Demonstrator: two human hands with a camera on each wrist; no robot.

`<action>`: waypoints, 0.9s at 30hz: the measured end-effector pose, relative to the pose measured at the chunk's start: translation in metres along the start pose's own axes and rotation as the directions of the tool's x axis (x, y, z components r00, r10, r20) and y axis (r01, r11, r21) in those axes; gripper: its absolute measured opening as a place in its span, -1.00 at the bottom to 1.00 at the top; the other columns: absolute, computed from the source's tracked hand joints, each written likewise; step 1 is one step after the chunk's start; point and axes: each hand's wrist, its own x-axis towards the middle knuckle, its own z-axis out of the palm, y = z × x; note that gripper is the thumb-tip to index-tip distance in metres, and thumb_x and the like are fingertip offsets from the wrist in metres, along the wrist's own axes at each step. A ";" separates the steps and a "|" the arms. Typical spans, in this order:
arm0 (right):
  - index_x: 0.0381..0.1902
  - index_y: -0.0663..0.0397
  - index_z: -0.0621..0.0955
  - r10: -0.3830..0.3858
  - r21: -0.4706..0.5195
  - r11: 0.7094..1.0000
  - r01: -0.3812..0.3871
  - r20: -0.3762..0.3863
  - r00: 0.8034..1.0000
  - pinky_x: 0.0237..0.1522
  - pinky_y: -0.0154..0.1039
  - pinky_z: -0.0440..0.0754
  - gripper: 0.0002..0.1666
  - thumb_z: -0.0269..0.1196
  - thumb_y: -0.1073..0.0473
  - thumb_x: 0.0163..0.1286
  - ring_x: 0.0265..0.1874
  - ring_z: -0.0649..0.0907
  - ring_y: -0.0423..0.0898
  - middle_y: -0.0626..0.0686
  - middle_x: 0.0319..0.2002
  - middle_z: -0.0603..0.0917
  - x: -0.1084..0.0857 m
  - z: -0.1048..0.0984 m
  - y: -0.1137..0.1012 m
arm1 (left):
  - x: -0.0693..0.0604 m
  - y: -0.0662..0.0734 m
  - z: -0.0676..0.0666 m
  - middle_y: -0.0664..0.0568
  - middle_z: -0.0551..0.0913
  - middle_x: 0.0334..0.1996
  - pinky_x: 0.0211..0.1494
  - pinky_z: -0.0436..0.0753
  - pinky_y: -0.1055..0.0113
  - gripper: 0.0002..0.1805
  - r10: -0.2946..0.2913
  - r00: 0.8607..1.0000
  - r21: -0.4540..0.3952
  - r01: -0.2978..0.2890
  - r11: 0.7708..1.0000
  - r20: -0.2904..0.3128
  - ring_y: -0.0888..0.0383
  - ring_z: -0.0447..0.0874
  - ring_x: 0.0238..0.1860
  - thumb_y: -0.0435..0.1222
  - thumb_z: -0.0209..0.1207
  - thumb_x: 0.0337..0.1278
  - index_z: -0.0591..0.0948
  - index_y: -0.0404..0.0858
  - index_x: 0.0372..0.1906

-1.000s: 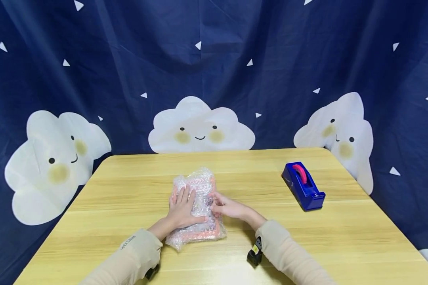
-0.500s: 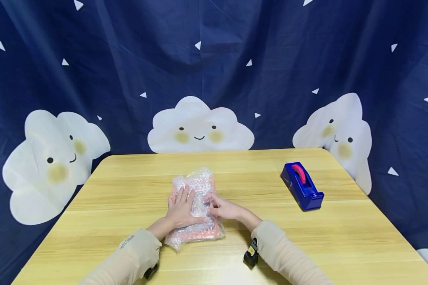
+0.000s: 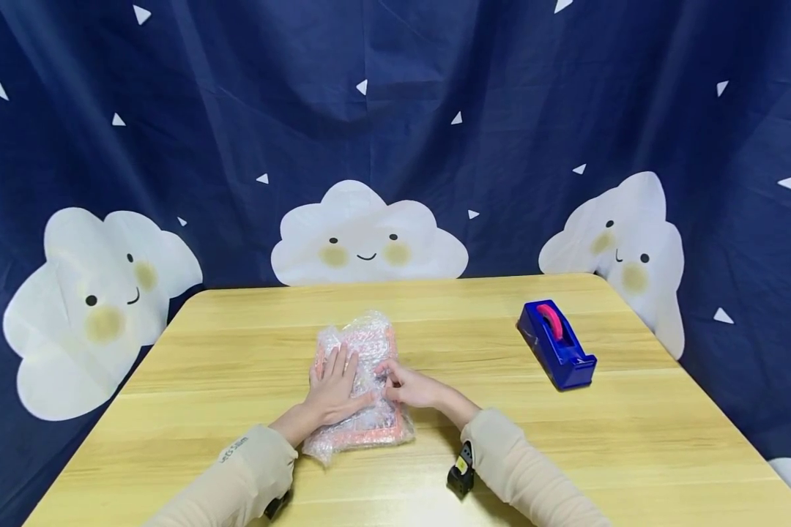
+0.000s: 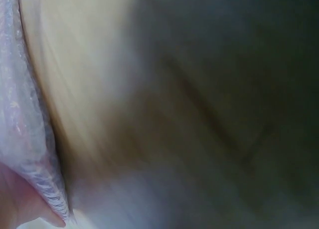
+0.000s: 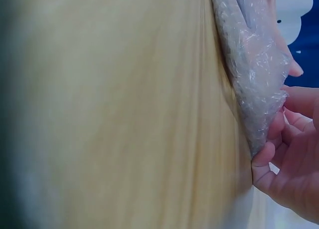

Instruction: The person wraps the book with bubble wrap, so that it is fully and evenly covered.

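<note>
A flat package in clear bubble wrap (image 3: 373, 337), with a pinkish-orange border showing through, lies on the table. My left hand (image 3: 332, 394) rests flat on its left half, fingers spread and thumb reaching toward the middle. At its right side, my right hand (image 3: 417, 388) has curled fingers and pinches at the wrap. In the right wrist view, the right hand (image 5: 299, 144) bends its fingers and thumb about the edge of the bubble wrap (image 5: 256, 84). The left wrist view is mostly blurred; a wrap edge (image 4: 25, 104) shows at its left.
A blue tape dispenser (image 3: 556, 345) with a pink roll (image 3: 551, 322) stands on the right of the wooden table (image 3: 237, 329). Behind the table hangs a dark blue curtain (image 3: 409, 146) with smiling clouds.
My right hand has slid slightly left over the wrap, and its fingers and thumb have shifted at the edge. The left hand stays flat on the package. The head view has drifted slightly.
</note>
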 end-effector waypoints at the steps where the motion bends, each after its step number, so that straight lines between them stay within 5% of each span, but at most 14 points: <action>1: 0.09 0.29 0.25 0.004 -0.002 1.000 -0.004 0.000 1.000 -0.60 -0.40 0.43 -0.56 0.02 0.41 0.24 -0.66 0.43 -0.21 -0.04 -0.57 0.42 0.000 0.000 0.000 | 0.000 0.000 0.000 -0.24 -0.21 0.42 0.23 -0.19 -0.35 -0.01 -0.003 1.000 -0.007 0.003 1.000 0.001 -0.17 -0.32 0.41 0.29 -0.09 0.05 0.03 -0.34 0.39; 9: 0.08 0.34 0.22 -0.003 0.022 1.000 0.003 -0.003 1.000 -0.58 -0.41 0.40 -0.56 0.02 0.43 0.25 -0.65 0.43 -0.20 -0.03 -0.58 0.45 -0.001 0.000 -0.001 | 0.002 0.000 0.003 -0.23 -0.19 0.42 0.23 -0.19 -0.34 0.01 -0.022 1.000 0.018 0.022 1.000 -0.014 -0.16 -0.30 0.41 0.32 -0.11 0.03 0.04 -0.32 0.39; 27: -0.08 0.34 0.29 0.086 0.130 0.989 -0.069 -0.134 0.987 -0.49 -0.35 0.53 -0.63 0.09 0.51 0.14 -0.62 0.51 -0.17 0.06 -0.62 0.52 -0.004 -0.003 0.002 | 0.001 0.000 0.004 -0.27 -0.16 0.41 0.25 -0.19 -0.32 0.02 0.004 0.999 0.030 -0.003 1.000 -0.044 -0.19 -0.27 0.41 0.30 -0.05 -0.01 0.07 -0.34 0.39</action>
